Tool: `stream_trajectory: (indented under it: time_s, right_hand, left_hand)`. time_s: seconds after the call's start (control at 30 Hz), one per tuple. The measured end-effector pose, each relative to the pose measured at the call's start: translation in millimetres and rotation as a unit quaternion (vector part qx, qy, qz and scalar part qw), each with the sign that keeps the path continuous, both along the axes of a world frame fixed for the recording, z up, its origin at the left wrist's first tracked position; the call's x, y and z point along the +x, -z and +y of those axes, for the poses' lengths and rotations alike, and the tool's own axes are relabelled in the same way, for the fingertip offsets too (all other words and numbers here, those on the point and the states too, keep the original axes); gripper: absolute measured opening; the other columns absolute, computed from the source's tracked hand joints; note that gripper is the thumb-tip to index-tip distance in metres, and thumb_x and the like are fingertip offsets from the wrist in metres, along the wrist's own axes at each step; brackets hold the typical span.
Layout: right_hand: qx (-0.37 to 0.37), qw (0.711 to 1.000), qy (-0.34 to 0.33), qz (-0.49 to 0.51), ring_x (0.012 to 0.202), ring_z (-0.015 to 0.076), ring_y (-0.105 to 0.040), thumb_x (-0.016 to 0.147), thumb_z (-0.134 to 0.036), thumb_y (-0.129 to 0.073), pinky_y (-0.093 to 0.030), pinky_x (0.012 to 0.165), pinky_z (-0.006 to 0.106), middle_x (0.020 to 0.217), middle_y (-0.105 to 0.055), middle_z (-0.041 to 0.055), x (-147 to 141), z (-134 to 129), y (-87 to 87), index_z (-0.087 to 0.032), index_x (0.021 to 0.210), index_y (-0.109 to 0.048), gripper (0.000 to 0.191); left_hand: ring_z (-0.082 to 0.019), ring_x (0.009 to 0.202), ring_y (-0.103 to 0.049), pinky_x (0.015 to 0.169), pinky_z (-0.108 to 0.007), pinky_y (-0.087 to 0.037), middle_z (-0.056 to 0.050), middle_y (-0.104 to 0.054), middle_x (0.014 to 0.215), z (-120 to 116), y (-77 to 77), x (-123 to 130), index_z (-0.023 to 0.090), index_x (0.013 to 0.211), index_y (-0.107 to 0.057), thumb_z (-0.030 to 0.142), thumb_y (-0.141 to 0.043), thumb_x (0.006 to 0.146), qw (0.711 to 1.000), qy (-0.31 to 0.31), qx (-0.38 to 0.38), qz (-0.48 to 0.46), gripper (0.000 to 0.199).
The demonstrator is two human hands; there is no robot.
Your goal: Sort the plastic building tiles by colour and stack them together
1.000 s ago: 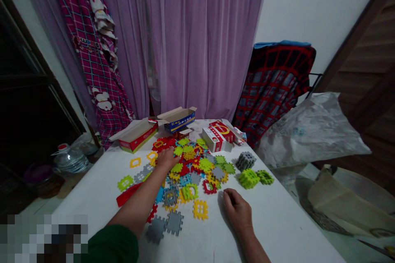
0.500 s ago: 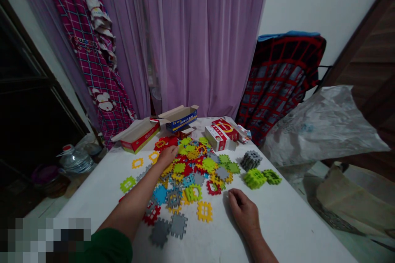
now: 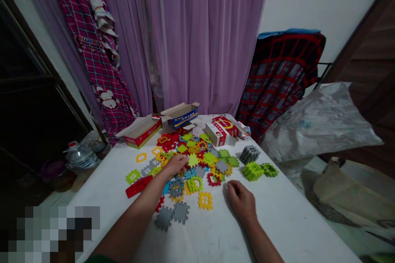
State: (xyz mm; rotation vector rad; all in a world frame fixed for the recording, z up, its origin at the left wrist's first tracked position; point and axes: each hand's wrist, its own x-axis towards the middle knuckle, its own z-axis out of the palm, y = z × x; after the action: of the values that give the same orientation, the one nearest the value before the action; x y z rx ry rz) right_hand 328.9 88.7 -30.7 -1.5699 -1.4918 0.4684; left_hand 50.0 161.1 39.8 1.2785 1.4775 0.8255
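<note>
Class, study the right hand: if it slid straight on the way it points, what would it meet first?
The right hand would probably meet the red toothed frame or the yellow toothed piece beside it; depth leaves which unclear.

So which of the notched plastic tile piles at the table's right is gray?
The gray notched plastic tile pile, farthest back; the bright green pile and darker green pile sit nearer.

Left grip (image 3: 177, 165) reaching well forward, right grip (image 3: 242, 199) loosely curled.
</note>
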Motion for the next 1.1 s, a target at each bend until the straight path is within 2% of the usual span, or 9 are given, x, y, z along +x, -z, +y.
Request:
stream_trajectory:
  time_s: [0.1,0.17,0.3,0.4,0.63,0.8,0.93,1.03,1.1]
  right_hand:
    - [0.011,1.000,0.001,-0.003,0.056,0.0161,-0.061,0.082,-0.055,-0.048,-0.047,0.058,0.025,0.063,-0.068,0.0023,-2,0,-0.5,-0.020,0.082,-0.070,0.041]
    - [0.028,1.000,-0.009,0.003,0.054,0.0144,-0.058,0.082,-0.055,-0.051,-0.047,0.057,0.025,0.062,-0.065,0.0011,-4,-1,-1.2,-0.018,0.089,-0.070,0.042]
    - [0.078,0.995,-0.055,-0.012,0.061,0.0124,-0.059,0.077,-0.050,-0.063,-0.051,0.060,0.025,0.086,-0.069,0.0041,-7,-8,-4.2,-0.016,0.120,-0.063,0.055]
    - [0.103,0.991,-0.070,-0.047,0.067,0.0133,-0.060,0.077,-0.045,-0.064,-0.053,0.066,0.026,0.094,-0.069,0.0059,-9,-14,-6.2,-0.017,0.125,-0.060,0.055]
    - [0.096,0.993,-0.035,-0.058,0.067,0.0129,-0.060,0.080,-0.044,-0.061,-0.051,0.066,0.025,0.088,-0.068,0.0045,-9,-23,1.1,-0.015,0.116,-0.064,0.046]
    - [0.035,0.990,0.087,-0.107,0.069,0.0158,-0.061,0.081,-0.052,-0.056,-0.047,0.064,0.027,0.092,-0.070,0.0064,11,-22,8.3,-0.016,0.114,-0.066,0.051]
    - [0.008,0.968,0.133,-0.214,0.086,0.0214,-0.061,0.081,-0.047,-0.059,-0.044,0.073,0.030,0.097,-0.070,0.0088,27,-19,7.4,-0.018,0.112,-0.068,0.044]
    - [-0.007,0.951,0.139,-0.277,0.089,0.0242,-0.059,0.081,-0.042,-0.062,-0.042,0.074,0.033,0.100,-0.068,0.0110,30,-19,4.3,-0.017,0.108,-0.070,0.037]
    - [-0.011,0.946,0.141,-0.291,0.089,0.0250,-0.058,0.082,-0.041,-0.061,-0.041,0.074,0.034,0.101,-0.067,0.0118,29,-19,3.1,-0.017,0.106,-0.071,0.035]
  left_hand:
    - [-0.006,0.050,-0.055,0.041,-0.016,-0.030,0.001,-0.068,0.076,-16,5.7,25,0.017,0.078,-0.060,0.046,-0.064,0.078,1.000,0.009,0.000,-0.017,0.029]
    - [-0.006,0.051,-0.056,0.044,-0.016,-0.034,0.001,-0.069,0.077,-27,12.5,47,0.017,0.081,-0.062,0.041,-0.062,0.080,1.000,0.014,-0.003,-0.026,0.024]
    - [-0.007,0.048,-0.055,0.047,-0.018,-0.040,0.002,-0.069,0.072,-44,26.4,89,0.017,0.082,-0.063,0.033,-0.059,0.081,0.998,0.034,-0.021,-0.041,0.017]
    - [-0.006,0.047,-0.054,0.048,-0.018,-0.041,0.002,-0.068,0.071,-50,30.5,104,0.017,0.082,-0.063,0.030,-0.059,0.081,0.998,0.044,-0.027,-0.045,0.014]
    - [-0.005,0.044,-0.052,0.046,-0.017,-0.039,0.001,-0.070,0.075,-57,29.5,108,0.016,0.084,-0.064,0.031,-0.056,0.085,0.997,0.068,-0.033,-0.025,0.017]
    - [-0.007,0.051,-0.058,0.047,-0.017,-0.041,-0.003,-0.073,0.087,-62,29.6,104,0.017,0.104,-0.067,0.039,-0.055,0.087,0.997,0.072,-0.023,0.010,0.029]
    - [-0.014,0.077,-0.066,0.064,-0.021,-0.048,-0.001,-0.073,0.089,-55,18.1,90,0.020,0.100,-0.070,0.032,-0.058,0.086,0.988,0.039,0.068,0.135,0.022]
    - [-0.017,0.090,-0.065,0.078,-0.025,-0.047,-0.003,-0.073,0.095,-44,6.2,80,0.021,0.099,-0.072,0.026,-0.059,0.085,0.975,0.019,0.105,0.197,0.019]
    - [-0.018,0.094,-0.064,0.082,-0.027,-0.046,-0.004,-0.072,0.103,-37,-0.5,77,0.023,0.102,-0.071,0.028,-0.059,0.086,0.955,0.014,0.130,0.267,0.021]
